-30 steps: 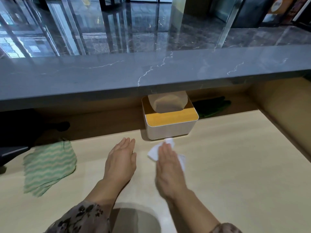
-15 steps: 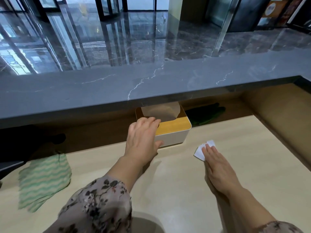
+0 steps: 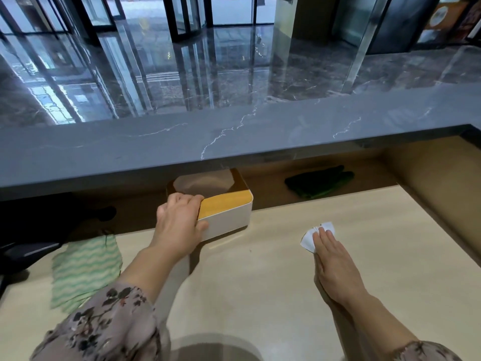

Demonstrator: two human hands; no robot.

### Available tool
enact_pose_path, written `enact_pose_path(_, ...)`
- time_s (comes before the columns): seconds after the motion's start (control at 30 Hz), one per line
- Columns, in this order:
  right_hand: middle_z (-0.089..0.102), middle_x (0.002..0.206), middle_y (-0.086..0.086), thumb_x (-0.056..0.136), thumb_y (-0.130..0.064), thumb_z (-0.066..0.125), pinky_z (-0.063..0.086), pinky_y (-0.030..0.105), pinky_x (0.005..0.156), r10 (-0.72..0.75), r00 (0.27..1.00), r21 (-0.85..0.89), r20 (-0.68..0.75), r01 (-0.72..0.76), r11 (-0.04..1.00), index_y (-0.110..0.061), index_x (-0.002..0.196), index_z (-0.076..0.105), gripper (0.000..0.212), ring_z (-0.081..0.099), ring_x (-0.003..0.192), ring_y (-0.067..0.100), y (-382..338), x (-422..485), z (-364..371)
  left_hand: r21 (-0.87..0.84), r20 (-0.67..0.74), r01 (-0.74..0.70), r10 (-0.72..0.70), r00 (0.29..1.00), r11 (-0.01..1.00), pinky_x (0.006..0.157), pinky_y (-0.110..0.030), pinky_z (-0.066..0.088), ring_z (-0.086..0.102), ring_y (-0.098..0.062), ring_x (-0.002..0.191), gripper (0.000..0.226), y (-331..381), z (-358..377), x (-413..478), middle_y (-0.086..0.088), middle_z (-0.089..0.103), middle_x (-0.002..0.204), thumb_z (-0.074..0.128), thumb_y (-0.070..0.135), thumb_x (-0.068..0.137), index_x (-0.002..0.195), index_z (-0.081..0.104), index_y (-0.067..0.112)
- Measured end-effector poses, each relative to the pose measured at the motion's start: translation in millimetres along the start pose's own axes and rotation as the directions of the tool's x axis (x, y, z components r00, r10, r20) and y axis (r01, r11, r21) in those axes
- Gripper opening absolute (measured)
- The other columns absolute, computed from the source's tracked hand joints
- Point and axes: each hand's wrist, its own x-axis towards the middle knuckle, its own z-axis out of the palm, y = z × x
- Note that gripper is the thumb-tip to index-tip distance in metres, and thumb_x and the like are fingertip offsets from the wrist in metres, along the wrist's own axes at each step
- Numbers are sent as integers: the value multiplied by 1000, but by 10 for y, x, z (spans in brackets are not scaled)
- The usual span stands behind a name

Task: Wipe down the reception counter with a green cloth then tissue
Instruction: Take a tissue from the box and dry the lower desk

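Pale wood surface (image 3: 260, 295) sits under a grey marble ledge (image 3: 130, 152), w/ glossy lobby floor beyond. Left hand (image 3: 179, 222) grips the near-left corner of the tissue box (image 3: 229, 212): fingers curled over its yellow top, thumb on the white front. Box is half tucked under the ledge. Right hand (image 3: 335, 261) lies flat, fingers straight, pressing a folded white tissue (image 3: 309, 239) onto the surface, right of the box & apart from it. Green cloth (image 3: 83, 269), wavy-striped, lies crumpled at far left, untouched. Dark green gloves (image 3: 317, 182) sit under the ledge. Poster (image 3: 442, 14) top right: print too blurred to read.
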Motion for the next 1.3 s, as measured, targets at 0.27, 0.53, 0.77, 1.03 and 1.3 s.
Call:
enact_pose_path(0.27, 5, 160, 8, 102, -15, 27, 1, 31, 118, 123, 992, 107, 2, -123, 987, -7, 150, 17, 50, -3, 148, 21, -430, 44, 7, 48, -17, 155, -155, 988, 987, 106, -39, 31, 33, -20, 128, 52, -416, -84, -317, 3, 48, 134, 61, 34, 89, 137, 41, 24)
enact_pose_path(0.53, 0, 161, 5, 92, -10, 22, -8, 24, 114, -152, 986, 147, 63, 141, 979, -10, 152, 14, 61, -6, 148, 19, -1168, 116, 284, 81, -84, 51, -44, 995, 995, 117, -34, 17, 21, -15, 142, 65, -267, 124, -336, 8, 28, 153, 52, 35, 94, 150, 21, 25)
enact_pose_path(0.77, 3, 161, 4, 88, 6, 36, -10, 22, 116, -407, 909, 150, 93, 392, 908, -9, 152, 14, 69, -4, 148, 18, -1431, 482, 291, 22, -127, 133, -129, 983, 991, 118, -39, 21, 31, -21, 135, 59, -399, 185, -155, 1, 38, 146, 55, 21, 93, 147, 30, 22)
enact_pose_path(1.03, 55, 127, 8, 91, -8, 42, 34, 31, 96, -279, 940, 58, 194, 273, 960, -13, 119, 55, 31, 46, 122, 29, -1783, 1297, 291, 38, -76, 103, -99, 992, 994, 118, -38, 18, 33, -21, 132, 56, -358, 224, 34, 1, 41, 143, 51, 21, 95, 147, 30, 21)
enact_pose_path(1.3, -1, 161, 3, 96, -20, 39, 4, 32, 120, -131, 975, -134, 181, 156, 979, -14, 154, 3, 68, 0, 148, 20, -860, 1774, -46, 32, -74, 88, -85, 994, 996, 118, -37, 19, 34, -20, 129, 53, -354, 207, 12, 1, 43, 141, 49, 22, 96, 146, 31, 20)
